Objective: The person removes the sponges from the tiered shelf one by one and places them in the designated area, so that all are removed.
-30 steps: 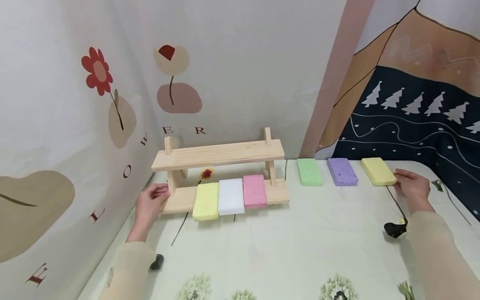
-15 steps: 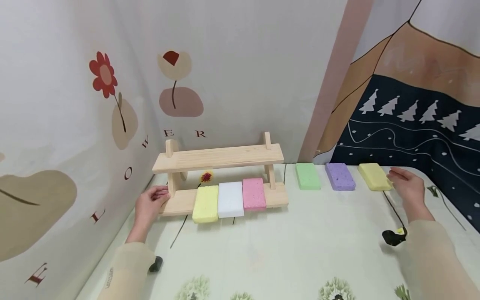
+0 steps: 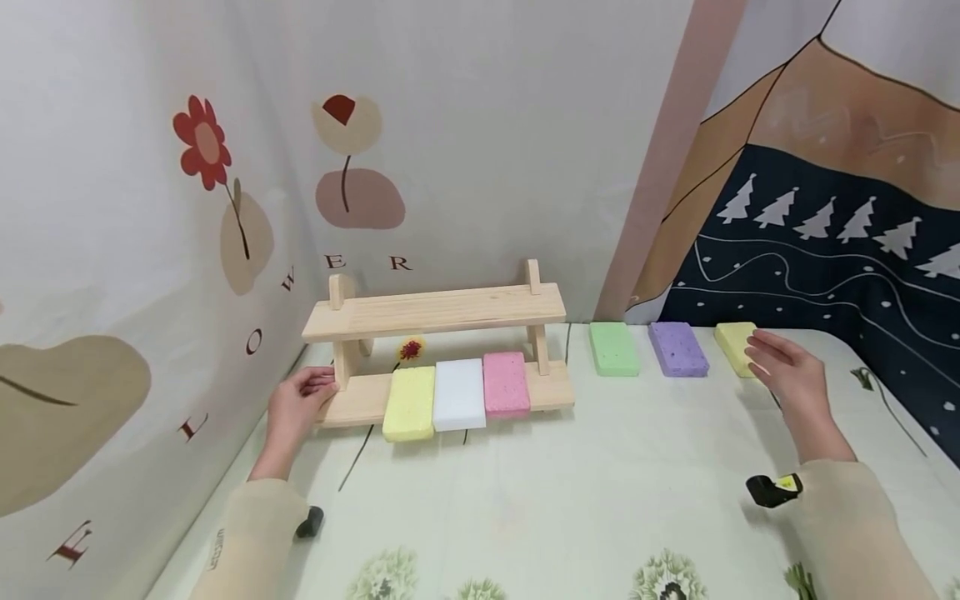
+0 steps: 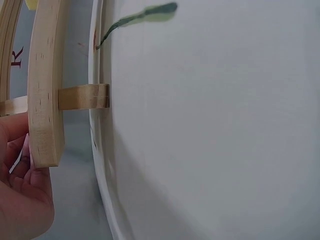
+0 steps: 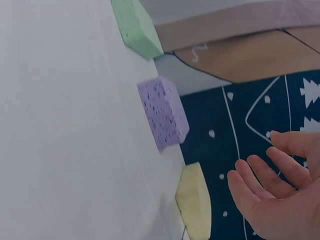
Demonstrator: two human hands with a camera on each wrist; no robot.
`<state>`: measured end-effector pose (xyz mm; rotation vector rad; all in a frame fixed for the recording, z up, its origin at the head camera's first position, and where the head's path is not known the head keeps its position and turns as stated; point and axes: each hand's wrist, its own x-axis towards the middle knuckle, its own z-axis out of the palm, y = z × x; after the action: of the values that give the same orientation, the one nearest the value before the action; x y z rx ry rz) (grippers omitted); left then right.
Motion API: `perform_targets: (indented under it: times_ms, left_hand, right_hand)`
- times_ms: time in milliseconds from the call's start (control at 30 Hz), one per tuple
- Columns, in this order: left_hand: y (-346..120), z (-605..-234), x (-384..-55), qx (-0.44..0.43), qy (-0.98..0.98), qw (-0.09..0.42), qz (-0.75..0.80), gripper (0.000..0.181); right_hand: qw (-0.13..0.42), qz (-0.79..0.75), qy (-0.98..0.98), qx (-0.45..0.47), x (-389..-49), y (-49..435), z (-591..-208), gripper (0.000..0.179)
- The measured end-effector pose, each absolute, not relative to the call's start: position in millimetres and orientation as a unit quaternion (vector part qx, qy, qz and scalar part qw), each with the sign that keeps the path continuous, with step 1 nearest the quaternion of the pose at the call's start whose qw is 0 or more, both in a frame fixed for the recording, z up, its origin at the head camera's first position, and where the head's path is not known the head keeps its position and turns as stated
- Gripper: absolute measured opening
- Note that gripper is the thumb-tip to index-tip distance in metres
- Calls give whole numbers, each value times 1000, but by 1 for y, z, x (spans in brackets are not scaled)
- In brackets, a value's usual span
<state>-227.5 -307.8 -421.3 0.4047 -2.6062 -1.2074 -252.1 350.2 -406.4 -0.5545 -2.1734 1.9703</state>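
Note:
A two-tier wooden shelf (image 3: 442, 310) stands at the back left in the head view. My left hand (image 3: 294, 412) grips the left end of its lower board, with thumb and fingers on either side of the board (image 4: 46, 90) in the left wrist view. On that board a yellow sponge (image 3: 408, 404), a white sponge (image 3: 460, 396) and a pink sponge (image 3: 507, 385) lie side by side, overhanging the front. My right hand (image 3: 795, 379) holds nothing, its fingers extended. In the head view it partly covers another yellow sponge (image 3: 731, 346); the right wrist view shows them apart.
Left of that yellow sponge, a purple sponge (image 3: 678, 350) and a green sponge (image 3: 614, 348) lie in a row along the table's back edge. Printed cloth walls (image 3: 480, 150) enclose the left and back. A black camera (image 3: 772, 490) sits at the right wrist.
My right hand has come away from the right-hand yellow sponge and moved left, now partly in front of it. My left hand keeps its grip on the shelf, which has stayed put.

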Motion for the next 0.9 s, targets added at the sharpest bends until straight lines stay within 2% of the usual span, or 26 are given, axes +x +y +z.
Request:
perform_targets:
  times_ms: [167,400,533,733,900]
  left_hand:
    - [-307,-421,-229,137,-893,126,-410,27]
    - [-307,-422,-229,143,-893,120,-409,29]
    - [-308,-422,-228,147,-893,119,-409,29]
    - [-308,-422,-228,147,-892,119,-411,29]
    - [-308,-421,-227,143,-892,118,-411,29]
  right_hand:
    - [71,689,-707,-144,-260,356,-424,51]
    - [92,703,-697,-107,-277,358,-456,53]
    - [85,701,-702,-94,-269,341,-447,55]
    - [44,711,-696,-88,-246,305,-409,59]
    - [25,722,-687,-80,-242,291,-407,47]
